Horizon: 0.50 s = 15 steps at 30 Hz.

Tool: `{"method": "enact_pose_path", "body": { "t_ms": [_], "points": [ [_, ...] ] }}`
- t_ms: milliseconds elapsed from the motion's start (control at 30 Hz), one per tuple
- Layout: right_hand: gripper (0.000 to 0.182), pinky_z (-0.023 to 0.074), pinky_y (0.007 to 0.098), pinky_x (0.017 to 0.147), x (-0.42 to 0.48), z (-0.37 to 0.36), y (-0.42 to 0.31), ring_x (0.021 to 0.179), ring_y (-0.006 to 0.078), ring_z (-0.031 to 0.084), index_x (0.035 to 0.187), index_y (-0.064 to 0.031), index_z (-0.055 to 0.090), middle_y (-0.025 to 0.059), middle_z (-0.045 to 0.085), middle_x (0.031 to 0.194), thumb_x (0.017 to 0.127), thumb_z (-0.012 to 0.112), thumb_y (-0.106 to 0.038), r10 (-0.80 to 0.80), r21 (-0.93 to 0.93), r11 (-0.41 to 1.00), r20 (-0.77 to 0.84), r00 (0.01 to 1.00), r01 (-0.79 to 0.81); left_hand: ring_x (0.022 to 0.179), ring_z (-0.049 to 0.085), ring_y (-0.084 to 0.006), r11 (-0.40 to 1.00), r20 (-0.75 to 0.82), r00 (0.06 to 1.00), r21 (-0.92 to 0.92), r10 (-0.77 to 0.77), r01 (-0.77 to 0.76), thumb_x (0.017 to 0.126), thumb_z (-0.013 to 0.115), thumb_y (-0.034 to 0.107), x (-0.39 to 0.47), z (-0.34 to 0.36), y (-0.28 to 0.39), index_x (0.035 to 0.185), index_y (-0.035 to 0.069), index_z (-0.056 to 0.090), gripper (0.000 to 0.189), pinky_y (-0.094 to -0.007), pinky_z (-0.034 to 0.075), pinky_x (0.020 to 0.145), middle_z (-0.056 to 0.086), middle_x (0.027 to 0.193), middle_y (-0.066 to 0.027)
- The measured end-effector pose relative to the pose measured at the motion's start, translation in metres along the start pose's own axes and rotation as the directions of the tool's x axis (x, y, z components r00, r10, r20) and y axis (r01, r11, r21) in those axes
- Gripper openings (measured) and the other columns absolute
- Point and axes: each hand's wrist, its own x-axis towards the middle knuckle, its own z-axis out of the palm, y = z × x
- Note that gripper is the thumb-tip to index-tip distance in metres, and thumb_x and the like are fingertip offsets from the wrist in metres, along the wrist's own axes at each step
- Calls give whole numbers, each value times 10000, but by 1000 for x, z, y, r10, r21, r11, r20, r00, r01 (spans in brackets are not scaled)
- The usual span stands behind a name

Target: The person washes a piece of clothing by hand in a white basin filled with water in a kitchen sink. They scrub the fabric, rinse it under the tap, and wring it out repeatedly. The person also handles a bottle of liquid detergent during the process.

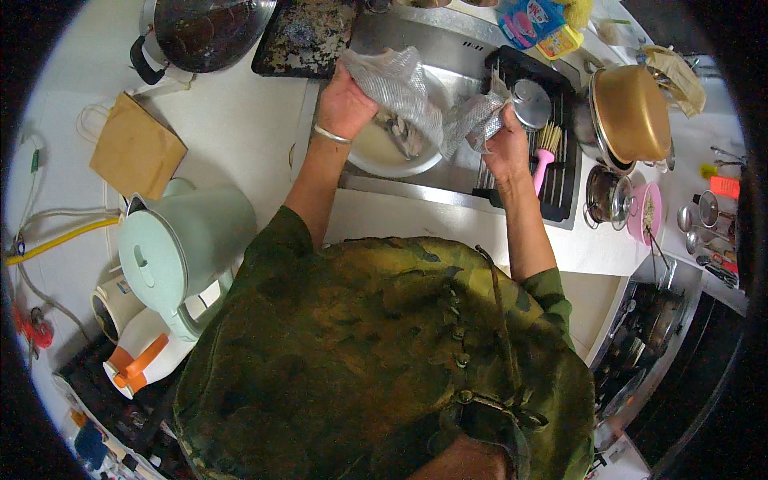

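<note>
My left hand (pixel 346 103), with a silver bangle at the wrist, grips one end of a thin silvery mesh-patterned sheet (pixel 399 81). My right hand (pixel 509 147) pinches the other end. The sheet sags and bunches between them over the stainless steel sink (pixel 444 36); whether it is cloth or something else I cannot tell. Below it, a white basin (pixel 393 171) holds cloudy liquid and a grey and pale piece (pixel 408 139), perhaps fish. The sheet partly hides the basin. Right of it, a black rack (pixel 567 144) carries a round metal lid (pixel 531 103) and a pink-handled brush (pixel 543 159).
A stained baking tray (pixel 303 39) and a large pan (pixel 207 33) stand at the back left. To my left are a brown paper bag (pixel 138 147) and a mint-green kettle (pixel 210 228). A gold-coloured pot (pixel 633 114) and a pink bowl (pixel 645 210) stand on the right.
</note>
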Motion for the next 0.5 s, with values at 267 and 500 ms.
{"method": "enact_pose_path", "body": {
  "t_ms": [267,500],
  "points": [
    [321,392,296,767,-8,39,-2,846,158,515,1003,-107,502,20,551,934,816,472,-367,52,-128,990,-32,998,-55,1084,399,-305,1000,-144,989,-8,-22,21,860,340,340,16,3,-1,1115,34,421,407,-459,266,947,434,1170,-142],
    [388,360,255,653,-13,72,25,808,109,466,1087,-162,458,3,505,981,813,441,-436,31,-416,909,-6,1000,-31,1084,401,-274,982,46,987,-103,-154,158,867,277,407,6,13,-39,1103,-17,446,514,-403,272,947,459,1149,-129]
  ]
}}
